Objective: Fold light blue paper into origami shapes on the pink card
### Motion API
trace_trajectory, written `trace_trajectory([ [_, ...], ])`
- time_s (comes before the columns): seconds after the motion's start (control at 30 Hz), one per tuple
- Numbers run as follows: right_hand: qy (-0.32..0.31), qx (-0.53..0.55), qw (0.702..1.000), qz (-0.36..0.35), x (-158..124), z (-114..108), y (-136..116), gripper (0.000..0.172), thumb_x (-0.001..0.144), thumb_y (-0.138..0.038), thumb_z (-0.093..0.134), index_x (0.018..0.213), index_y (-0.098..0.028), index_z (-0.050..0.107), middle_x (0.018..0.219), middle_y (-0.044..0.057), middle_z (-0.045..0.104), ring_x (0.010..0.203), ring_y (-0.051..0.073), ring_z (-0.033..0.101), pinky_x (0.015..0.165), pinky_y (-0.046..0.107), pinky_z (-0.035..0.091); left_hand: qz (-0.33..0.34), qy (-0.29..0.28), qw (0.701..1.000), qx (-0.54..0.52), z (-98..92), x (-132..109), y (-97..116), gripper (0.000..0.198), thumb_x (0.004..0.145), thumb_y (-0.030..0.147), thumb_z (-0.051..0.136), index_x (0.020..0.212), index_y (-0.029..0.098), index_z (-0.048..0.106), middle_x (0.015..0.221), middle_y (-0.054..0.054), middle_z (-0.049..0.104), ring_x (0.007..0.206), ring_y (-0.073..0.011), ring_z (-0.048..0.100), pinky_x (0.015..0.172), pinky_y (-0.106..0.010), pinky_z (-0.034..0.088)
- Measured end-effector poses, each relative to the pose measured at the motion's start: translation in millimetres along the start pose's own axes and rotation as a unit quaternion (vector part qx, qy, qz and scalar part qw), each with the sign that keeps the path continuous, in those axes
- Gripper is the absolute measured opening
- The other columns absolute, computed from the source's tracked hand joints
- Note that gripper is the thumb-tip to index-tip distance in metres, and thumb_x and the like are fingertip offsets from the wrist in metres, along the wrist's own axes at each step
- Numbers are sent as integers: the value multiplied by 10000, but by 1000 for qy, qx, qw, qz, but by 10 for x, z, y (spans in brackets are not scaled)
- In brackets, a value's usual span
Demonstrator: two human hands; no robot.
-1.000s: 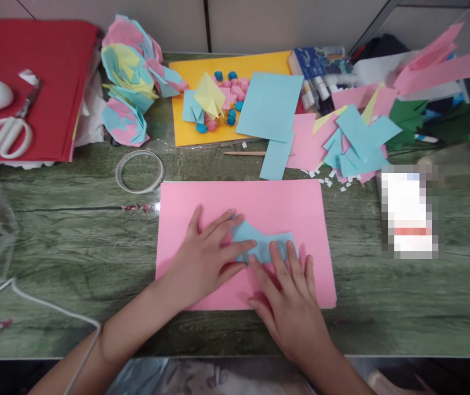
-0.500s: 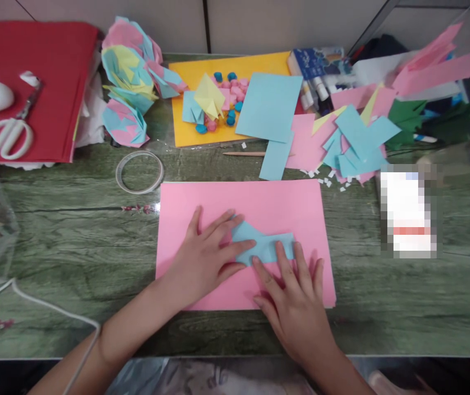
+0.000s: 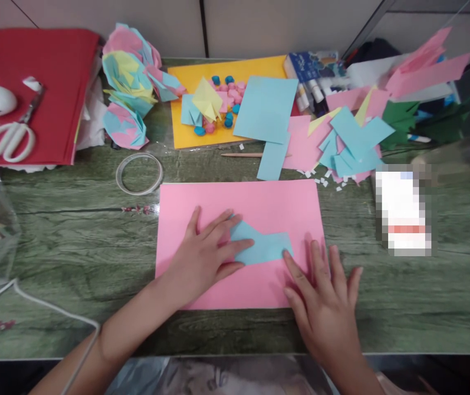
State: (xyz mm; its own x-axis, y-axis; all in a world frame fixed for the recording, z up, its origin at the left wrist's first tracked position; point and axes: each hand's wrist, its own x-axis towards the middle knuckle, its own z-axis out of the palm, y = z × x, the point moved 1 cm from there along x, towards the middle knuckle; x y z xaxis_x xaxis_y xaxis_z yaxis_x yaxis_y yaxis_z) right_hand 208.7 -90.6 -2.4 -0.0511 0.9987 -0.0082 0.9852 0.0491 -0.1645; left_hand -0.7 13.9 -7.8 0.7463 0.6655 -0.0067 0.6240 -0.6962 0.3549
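Observation:
A folded light blue paper piece (image 3: 264,247) lies on a large pink sheet (image 3: 259,206) spread on the green table. My left hand (image 3: 204,258) rests flat on the pink sheet, fingers spread, its fingertips pressing the left end of the blue piece. My right hand (image 3: 325,299) lies flat and open at the sheet's lower right corner, its index fingertip touching the blue piece's right edge.
A tape ring (image 3: 139,173) lies left of the pink sheet. Behind are an orange sheet (image 3: 185,109) with small paper bits, blue and pink paper cut-offs (image 3: 341,140), glue sticks (image 3: 312,90), folded paper flowers (image 3: 130,82), and white scissors (image 3: 8,140) on a red folder. A white cable (image 3: 45,307) crosses the near left.
My right hand has slid rightward off the blue piece toward the sheet's right corner, fingers spreading. My left hand has stayed pressing the piece.

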Motion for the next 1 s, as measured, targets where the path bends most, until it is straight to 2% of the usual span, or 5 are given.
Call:
trace_trajectory([
  [0.3,7,15,1000,18,-8,-51,94,377,889,-349,338,1231,-297,487,1457,26,209,1317,343,157,987,642,122,-1,-8,1000,-2,-12,0,4,354,859,444,430,1191,335,488,1413,-66,308,1307,-248,247,1027,-594,-1],
  [0.43,96,31,994,44,53,-44,170,304,883,-333,377,1094,-268,586,1404,21,334,1281,309,274,1004,603,154,2,-5,1000,-7,-15,-3,4,358,854,440,443,1192,333,490,1414,-67,305,1306,-260,245,1024,-600,2],
  [0.53,164,33,984,53,152,-25,118,278,850,-326,454,1052,-192,589,1377,82,367,1248,305,332,1009,577,178,2,-7,1000,-5,-17,-3,4,349,860,438,432,1191,343,487,1413,-64,308,1308,-256,244,1023,-600,11],
  [0.73,149,26,987,51,333,38,-115,329,799,-349,530,1024,-109,518,1361,182,353,1263,327,300,1007,572,184,4,1,1000,-7,-22,-5,7,347,855,424,449,1186,329,496,1411,-60,312,1306,-259,246,1028,-595,17],
  [1.0,126,50,990,35,363,49,-241,365,797,-357,518,1070,-120,469,1361,190,343,1271,333,283,1012,583,150,-5,-3,1000,-14,-30,-10,20,330,874,406,420,1189,338,492,1416,-46,304,1314,-250,229,1034,-589,13],
])
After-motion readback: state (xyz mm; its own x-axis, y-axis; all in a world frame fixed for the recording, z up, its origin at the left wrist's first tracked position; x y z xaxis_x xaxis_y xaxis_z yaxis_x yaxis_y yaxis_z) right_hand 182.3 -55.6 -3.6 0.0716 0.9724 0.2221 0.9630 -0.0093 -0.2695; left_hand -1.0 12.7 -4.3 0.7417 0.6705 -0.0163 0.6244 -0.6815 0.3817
